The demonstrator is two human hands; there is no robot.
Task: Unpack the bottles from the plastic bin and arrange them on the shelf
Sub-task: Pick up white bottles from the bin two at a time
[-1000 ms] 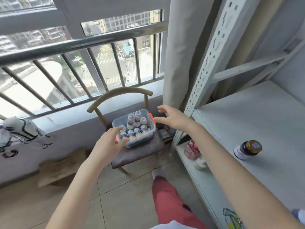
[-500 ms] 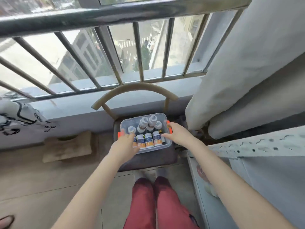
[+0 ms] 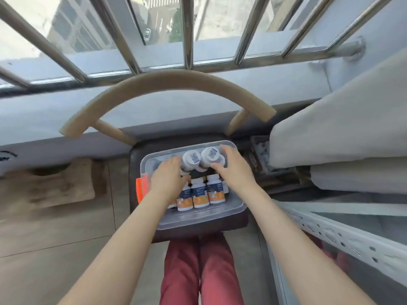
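Head: bottles [image 3: 191, 160] in L-grip [image 3: 168, 180], R-grip [image 3: 234, 171]

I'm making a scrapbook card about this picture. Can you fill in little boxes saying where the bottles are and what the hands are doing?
Place: plastic bin on a chair seat, below a barred window
Back of bin: left white bottle and right white bottle, side by side
Front of bin: row of orange-labelled bottles
Left hand: inside the bin, fingers round the left white bottle
Right hand: inside the bin, fingers round the right white bottle
Shelf: white metal, lower right
Lifted out yet: no
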